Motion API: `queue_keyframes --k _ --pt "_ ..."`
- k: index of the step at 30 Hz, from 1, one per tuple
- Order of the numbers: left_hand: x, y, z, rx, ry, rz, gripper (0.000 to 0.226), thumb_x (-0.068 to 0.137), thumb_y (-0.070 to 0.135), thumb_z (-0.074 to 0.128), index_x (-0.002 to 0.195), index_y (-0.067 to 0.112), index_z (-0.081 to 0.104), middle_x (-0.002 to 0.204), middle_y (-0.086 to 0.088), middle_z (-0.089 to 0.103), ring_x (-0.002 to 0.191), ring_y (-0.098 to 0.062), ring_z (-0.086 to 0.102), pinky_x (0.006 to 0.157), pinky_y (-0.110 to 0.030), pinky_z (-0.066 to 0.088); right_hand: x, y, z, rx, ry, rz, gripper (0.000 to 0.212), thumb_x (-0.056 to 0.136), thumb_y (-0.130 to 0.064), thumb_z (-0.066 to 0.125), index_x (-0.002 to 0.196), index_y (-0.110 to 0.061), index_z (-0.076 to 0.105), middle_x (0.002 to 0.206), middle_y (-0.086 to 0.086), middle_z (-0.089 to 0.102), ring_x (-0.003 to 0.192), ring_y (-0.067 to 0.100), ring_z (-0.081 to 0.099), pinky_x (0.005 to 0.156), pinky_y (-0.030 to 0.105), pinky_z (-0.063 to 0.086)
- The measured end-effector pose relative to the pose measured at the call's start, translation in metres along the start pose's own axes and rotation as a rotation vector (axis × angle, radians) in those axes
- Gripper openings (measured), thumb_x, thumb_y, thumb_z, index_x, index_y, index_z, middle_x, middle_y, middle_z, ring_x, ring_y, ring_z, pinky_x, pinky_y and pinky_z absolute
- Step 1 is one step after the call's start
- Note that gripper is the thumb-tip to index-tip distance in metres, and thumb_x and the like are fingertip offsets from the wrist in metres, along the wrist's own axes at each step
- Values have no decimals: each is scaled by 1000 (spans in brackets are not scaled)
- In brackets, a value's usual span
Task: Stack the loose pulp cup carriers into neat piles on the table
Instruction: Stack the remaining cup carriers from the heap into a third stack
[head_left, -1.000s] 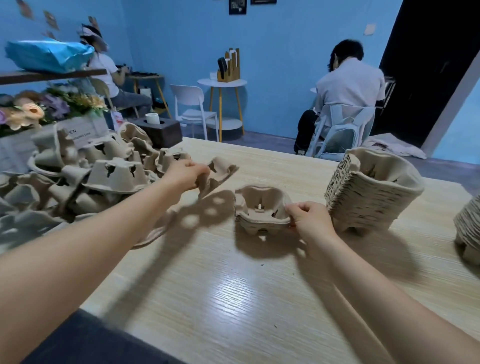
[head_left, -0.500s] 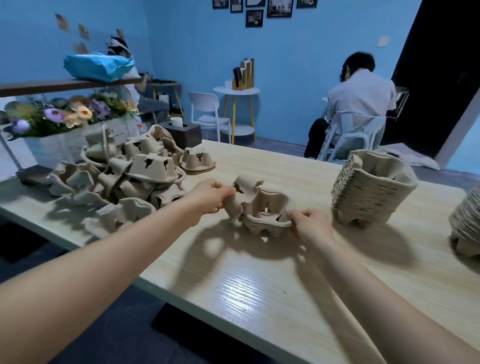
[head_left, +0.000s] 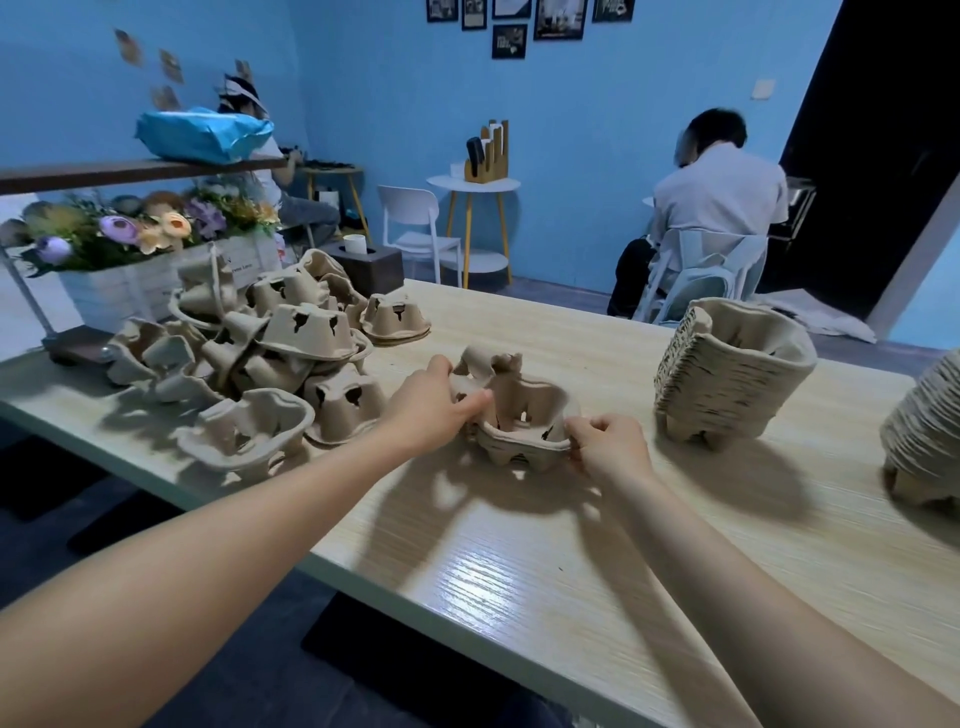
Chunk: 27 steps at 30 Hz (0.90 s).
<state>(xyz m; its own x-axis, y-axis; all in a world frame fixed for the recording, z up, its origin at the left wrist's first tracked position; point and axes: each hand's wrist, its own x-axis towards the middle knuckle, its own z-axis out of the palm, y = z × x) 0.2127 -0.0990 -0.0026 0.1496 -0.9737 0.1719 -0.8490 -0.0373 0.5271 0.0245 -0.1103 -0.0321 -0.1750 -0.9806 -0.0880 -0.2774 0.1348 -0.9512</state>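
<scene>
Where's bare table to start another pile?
Bare wood lies near the table's front edge, and between the small pile both hands hold and the tall stack. Crowded: the loose carriers heap, far left.

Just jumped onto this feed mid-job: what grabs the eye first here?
Both hands meet at the middle of the table: the left hand and right hand grip a short nested pile of carriers. To the left sprawls a jumbled heap of loose carriers; to the right stands a tall neat stack, with another stack at the frame's right edge.
</scene>
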Motion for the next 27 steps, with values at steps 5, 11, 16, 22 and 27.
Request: queue_keyframes --k 5,11,16,22,27 --pt "5 -13 -3 129 140 33 30 98 40 40 96 12 47 92 -11 60 89 -31 55 63 -34 32 2 1 -2 -3 0 -11 38 83 -13 61 47 -16 49 44 2 49 52 21 45 60 33 35" --pt "10 -31 4 142 237 81 24 98 18 38 76 15 46 76 -6 51 74 -28 49 59 -35 31 1 0 -10 -27 -13 -3 39 82 -10 61 46 -17 47 29 -9 40 34 9 42 46 25 33" --pt "15 -36 -13 22 343 30 22 95 15 43 76 11 51 78 -8 55 74 -26 47 62 -33 33 1 3 -14 -22 6 -18 37 83 -10 61 49 -16 47 39 -4 44 43 13 44 46 26 31" --pt "10 -28 -51 -370 400 2 23 96 17 45 85 2 58 76 -7 56 73 -22 50 66 -33 38 0 4 -13 2 5 -9 36 82 -7 60 50 -15 48 41 -2 46 42 14 45 43 20 36" --pt "-5 4 -34 -750 104 -61 22 98 18 46 78 13 55 77 -2 56 66 -13 49 58 -17 44 0 1 -12 37 -10 24 30 79 -7 62 51 -13 55 39 -1 48 42 16 46 48 29 35"
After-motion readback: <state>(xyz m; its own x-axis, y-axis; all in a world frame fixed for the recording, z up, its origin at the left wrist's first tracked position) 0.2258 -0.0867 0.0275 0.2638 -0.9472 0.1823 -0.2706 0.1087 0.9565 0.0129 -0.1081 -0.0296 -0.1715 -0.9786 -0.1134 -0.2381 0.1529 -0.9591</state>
